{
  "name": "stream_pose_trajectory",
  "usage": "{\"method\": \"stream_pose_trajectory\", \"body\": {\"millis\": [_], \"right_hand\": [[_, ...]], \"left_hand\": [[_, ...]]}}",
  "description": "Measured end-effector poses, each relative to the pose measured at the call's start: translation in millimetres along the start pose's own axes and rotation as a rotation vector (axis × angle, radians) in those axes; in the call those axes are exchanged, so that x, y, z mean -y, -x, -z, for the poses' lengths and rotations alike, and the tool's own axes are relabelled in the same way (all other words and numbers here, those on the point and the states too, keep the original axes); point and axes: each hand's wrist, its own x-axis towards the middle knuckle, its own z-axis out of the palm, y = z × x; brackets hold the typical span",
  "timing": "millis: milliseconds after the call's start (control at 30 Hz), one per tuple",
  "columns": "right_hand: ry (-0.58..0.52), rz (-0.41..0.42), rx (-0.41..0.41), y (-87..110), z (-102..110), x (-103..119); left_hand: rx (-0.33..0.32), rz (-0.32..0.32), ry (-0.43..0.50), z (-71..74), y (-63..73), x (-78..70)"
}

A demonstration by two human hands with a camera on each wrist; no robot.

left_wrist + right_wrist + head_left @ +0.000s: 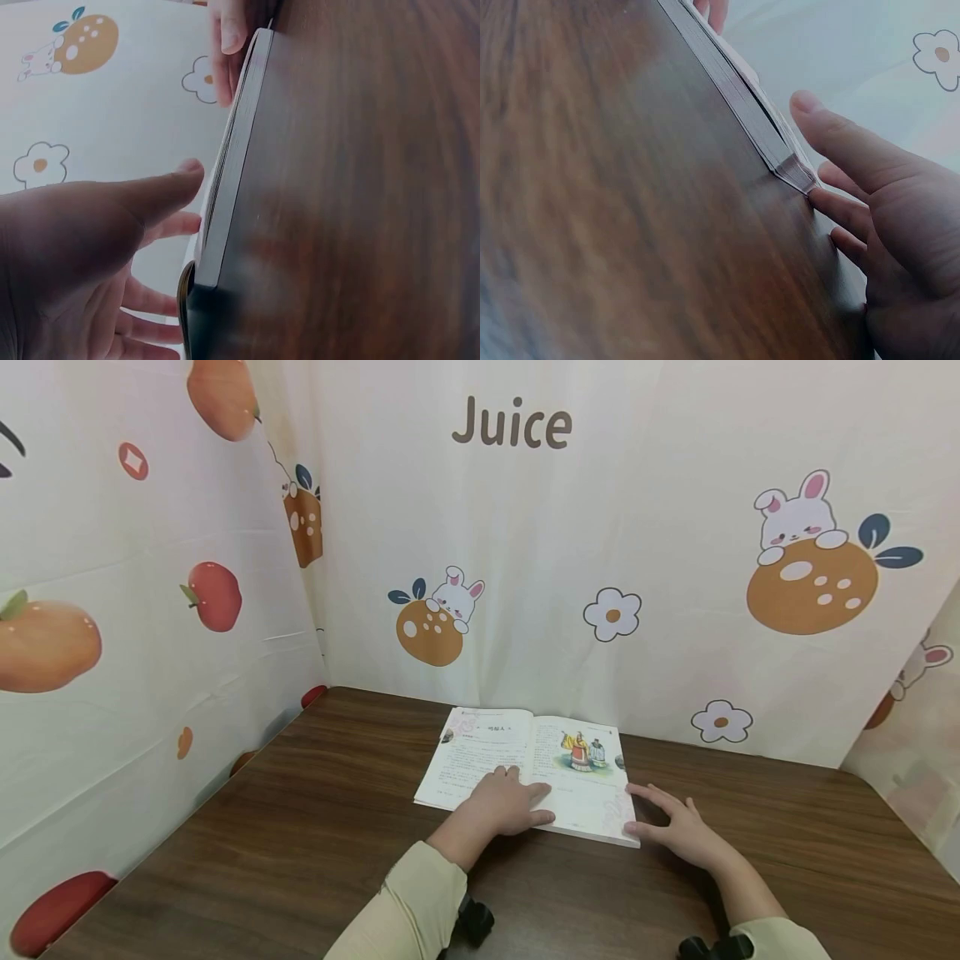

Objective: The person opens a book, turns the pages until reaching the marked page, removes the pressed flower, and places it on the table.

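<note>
Curtain (660, 510): pale cloth printed with fruit, rabbits and flowers, hanging behind and to the sides.
Table (262, 827): dark wood grain, likely smooth enough for a paperback to slide on.
Book (480, 760): lies spread flat on the table near the curtain; probably light and floppy, bending at the spine if lifted from one side only.
Left hand (506, 802): over the lower middle of the book, fingers loose and spread across the fold, clamped on nothing; how hard it presses, I cannot tell.
Right hand (682, 831): well apart from the left, beside the book's right edge; thumb raised, a fingertip touching the lower corner, no grip.
Right page (585, 802): thin paper, soft, easily creased or torn; best pinched singly by its outer edge.
Picture (581, 752): robed figures on that page, better left unrubbed.
Lower right corner (632, 842): handiest hold, the page stack fairly firm together, single sheets limp.
</note>
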Motion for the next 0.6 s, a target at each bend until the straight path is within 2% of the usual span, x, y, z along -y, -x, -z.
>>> {"method": "stream_pose_trajectory", "body": {"millis": [200,433,600], "right_hand": [[-0.017,0.029,-0.002,1.3,1.0,-1.5],[-0.017,0.042,-0.019,-0.5,-1.5,-2.3],[0.000,0.045,-0.043,-0.5,-2.9,-2.1]], "left_hand": [[-0.027,0.005,-0.033,-0.8,2.1,-2.3],[-0.031,0.016,0.010,-0.9,2.2,-2.7],[-0.047,0.018,0.001,-2.2,0.7,-2.0]]}}
